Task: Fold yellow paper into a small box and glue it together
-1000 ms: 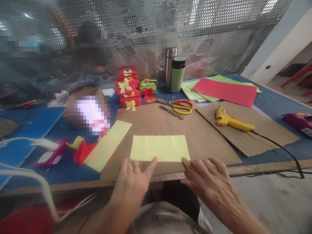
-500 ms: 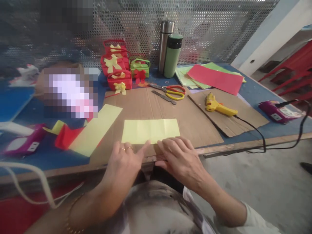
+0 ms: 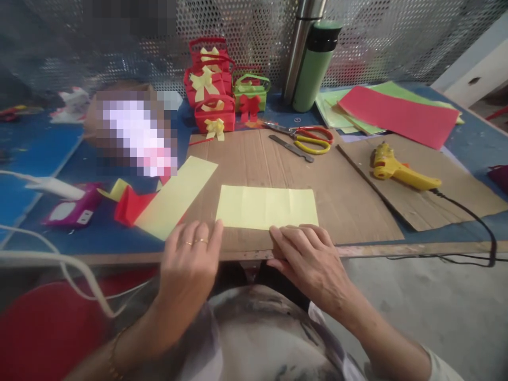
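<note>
A pale yellow rectangular paper sheet point(image 3: 266, 207), already creased with faint vertical fold lines, lies flat on a brown corrugated cardboard mat point(image 3: 278, 169) at the near edge of the desk point(image 3: 95, 235). The left hand point(image 3: 190, 259) rests flat and relaxed, grasping nothing, its fingertips at the sheet's near left corner. The right hand point(image 3: 307, 254) lies palm down, fingers spread, pressing the sheet's near right edge and gripping nothing.

To crease this well, I would judge that the near edge should be kept square against the sheet's far edge, one hand pinning it while the other runs outward from the middle, so the thin paper does not skew.

Left of the sheet lies a longer yellow paper strip point(image 3: 177, 196). Beyond the sheet are red-and-yellow handled scissors point(image 3: 307, 138) and a small metal blade point(image 3: 291, 148); farther back stand red and green paper gift boxes with bows point(image 3: 216, 100). To the sheet's right lies a yellow glue gun point(image 3: 399, 169).
</note>
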`<state>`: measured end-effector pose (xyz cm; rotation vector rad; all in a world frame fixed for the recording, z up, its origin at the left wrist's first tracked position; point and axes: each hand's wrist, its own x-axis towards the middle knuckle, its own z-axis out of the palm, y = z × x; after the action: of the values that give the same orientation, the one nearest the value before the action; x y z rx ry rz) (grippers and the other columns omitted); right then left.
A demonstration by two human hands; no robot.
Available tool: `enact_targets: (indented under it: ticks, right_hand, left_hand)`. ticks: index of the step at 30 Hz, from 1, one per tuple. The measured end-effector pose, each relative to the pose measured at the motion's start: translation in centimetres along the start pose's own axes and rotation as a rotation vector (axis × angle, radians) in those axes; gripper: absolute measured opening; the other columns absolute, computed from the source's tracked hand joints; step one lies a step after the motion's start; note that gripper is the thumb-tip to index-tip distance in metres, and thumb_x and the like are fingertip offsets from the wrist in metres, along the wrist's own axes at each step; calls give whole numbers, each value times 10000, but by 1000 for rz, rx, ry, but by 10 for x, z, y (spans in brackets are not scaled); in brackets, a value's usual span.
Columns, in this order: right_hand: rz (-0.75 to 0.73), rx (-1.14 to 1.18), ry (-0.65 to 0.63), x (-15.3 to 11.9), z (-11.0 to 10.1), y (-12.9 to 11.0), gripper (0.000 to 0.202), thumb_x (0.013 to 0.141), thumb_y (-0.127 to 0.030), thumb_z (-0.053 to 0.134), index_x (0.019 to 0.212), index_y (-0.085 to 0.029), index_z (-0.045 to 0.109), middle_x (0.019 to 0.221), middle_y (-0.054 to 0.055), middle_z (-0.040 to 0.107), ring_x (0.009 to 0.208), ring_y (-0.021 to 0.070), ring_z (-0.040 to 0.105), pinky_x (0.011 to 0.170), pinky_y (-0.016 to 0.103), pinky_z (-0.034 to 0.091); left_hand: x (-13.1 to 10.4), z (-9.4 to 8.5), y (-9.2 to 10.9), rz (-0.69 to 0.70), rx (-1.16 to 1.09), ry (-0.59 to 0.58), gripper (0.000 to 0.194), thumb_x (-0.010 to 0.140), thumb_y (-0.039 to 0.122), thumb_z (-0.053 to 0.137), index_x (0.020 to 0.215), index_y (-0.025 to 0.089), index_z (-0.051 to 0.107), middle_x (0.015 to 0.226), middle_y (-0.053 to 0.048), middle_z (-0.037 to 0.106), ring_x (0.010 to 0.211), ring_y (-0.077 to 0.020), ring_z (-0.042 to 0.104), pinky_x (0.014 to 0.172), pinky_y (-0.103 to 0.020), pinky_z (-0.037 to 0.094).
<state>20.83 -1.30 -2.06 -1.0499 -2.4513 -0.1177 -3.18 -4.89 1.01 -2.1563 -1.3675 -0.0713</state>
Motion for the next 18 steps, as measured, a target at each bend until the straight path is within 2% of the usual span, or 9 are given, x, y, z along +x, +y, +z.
enact_targets:
  ticks: [3, 6, 9, 12, 15, 18]
  right_hand:
    - [12, -12, -18, 0, 0, -1, 478, 1047, -478, 419, 1317, -129, 602, 1057, 117, 680, 920, 234, 578, 842, 400, 422]
    - [7, -13, -29, 3, -1, -3, 530, 1008, -545, 467, 1263, -106, 617, 1029, 113, 679, 904, 232, 577, 816, 390, 432]
    - [0, 4, -10, 7, -1, -6, 555, 986, -592, 476, 1221, -109, 615, 993, 95, 677, 857, 218, 575, 802, 381, 450]
    - [1, 16, 28, 10, -1, -9, 516, 996, -576, 479, 1202, -119, 601, 921, 60, 665, 793, 200, 570, 780, 366, 458]
    - [-4, -5, 75, 10, 0, -10, 426, 1026, -519, 465, 1179, -144, 595, 918, 37, 674, 787, 186, 592, 878, 385, 457]
    - [9, -28, 78, 7, 2, -10, 408, 1033, -528, 440, 1172, -178, 597, 933, 28, 689, 822, 182, 627, 1004, 429, 419]
  left_hand:
    - [-2, 3, -3, -12, 0, 31, 385, 924, 30, 501, 1273, 39, 663, 1112, -205, 705, 1082, -344, 644, 952, -501, 506]
    - [5, 9, 1, 1, 1, 102, 356, 893, -25, 476, 1177, -14, 691, 1123, -213, 707, 1075, -332, 643, 964, -474, 496]
    - [17, 13, 11, 46, -53, 114, 364, 859, -64, 445, 1111, -33, 705, 1012, -188, 716, 943, -281, 660, 938, -435, 502]
    - [28, 14, 27, 91, -163, 137, 347, 886, 14, 458, 1131, -16, 702, 960, -159, 704, 896, -277, 654, 898, -437, 512]
    - [32, 16, 42, 107, -196, 169, 362, 872, 29, 468, 1157, -14, 687, 1007, -158, 695, 937, -280, 646, 942, -441, 497]
    - [28, 19, 45, 101, -192, 174, 410, 875, 36, 480, 1248, -13, 642, 1043, -152, 688, 946, -272, 638, 941, -440, 489]
